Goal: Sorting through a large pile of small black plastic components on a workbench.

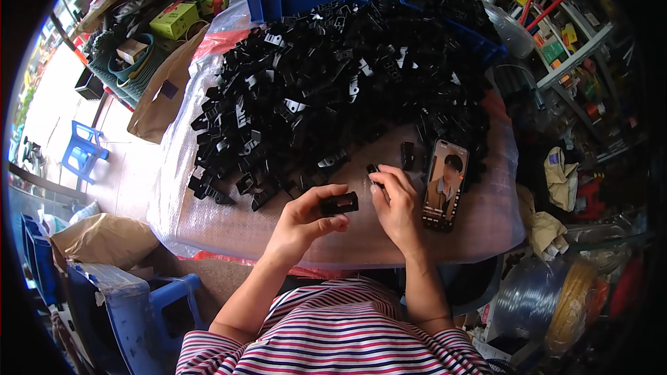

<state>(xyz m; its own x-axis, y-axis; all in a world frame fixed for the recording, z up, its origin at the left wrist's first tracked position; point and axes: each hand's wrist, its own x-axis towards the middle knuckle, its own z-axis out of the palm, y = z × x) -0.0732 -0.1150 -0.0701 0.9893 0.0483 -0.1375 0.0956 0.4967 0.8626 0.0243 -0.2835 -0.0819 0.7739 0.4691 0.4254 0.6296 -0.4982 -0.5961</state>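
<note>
Between the thumb and fingers of my left hand (pixel 303 221) is a black plastic housing (pixel 340 203) with an opening in its side. My right hand (pixel 397 206) pinches a smaller black plastic piece (pixel 373 169), partly hidden by the fingertips. The two hands are apart, above the near part of the covered work surface (pixel 229 230). Just beyond them spreads a large heap of black plastic parts (pixel 326 83). One loose black part (pixel 407 155) lies close to my right hand. Right of that hand, a phone (pixel 445 184) with a lit screen rests face up.
Blue bins (pixel 278 1) stand behind the heap, some with black parts inside. On the left are a blue stool (pixel 85 151), a larger blue stool (pixel 128 305) and cardboard (pixel 167 94). A metal rack (pixel 577 55) and spools of clear tubing (pixel 528 302) crowd the right side.
</note>
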